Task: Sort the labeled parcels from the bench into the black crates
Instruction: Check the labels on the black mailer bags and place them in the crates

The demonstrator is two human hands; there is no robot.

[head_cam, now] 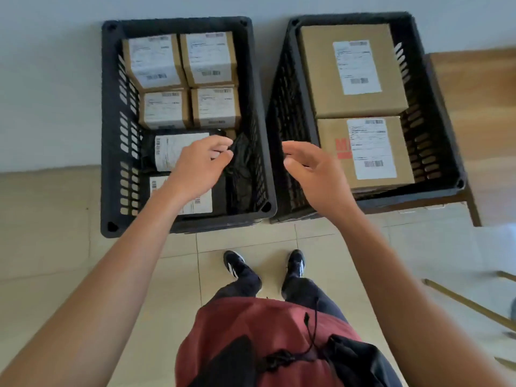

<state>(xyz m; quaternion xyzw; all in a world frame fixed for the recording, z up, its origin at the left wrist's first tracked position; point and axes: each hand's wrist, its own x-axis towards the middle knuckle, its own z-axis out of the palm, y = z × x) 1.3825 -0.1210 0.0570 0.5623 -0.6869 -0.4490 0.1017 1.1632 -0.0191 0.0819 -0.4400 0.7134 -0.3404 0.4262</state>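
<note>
Two black crates stand side by side below me. The left crate (105, 135) holds several small cardboard boxes (154, 61) with white labels at its far end and two black mailer bags at its near end. My left hand (195, 169) is over the upper black mailer bag (178, 152) and pinches its crumpled right edge. The lower mailer bag (202, 203) is partly hidden by my wrist. The right crate (354, 18) holds two large labeled cardboard boxes (352, 71) (371, 152). My right hand (315, 174) hovers over the gap between the crates, fingers loosely curved, holding nothing.
The right crate rests on a wooden bench (474, 93) that runs off to the right. The left crate stands against a pale wall (50, 93). My feet (237, 265) are on a tiled floor just in front of the crates.
</note>
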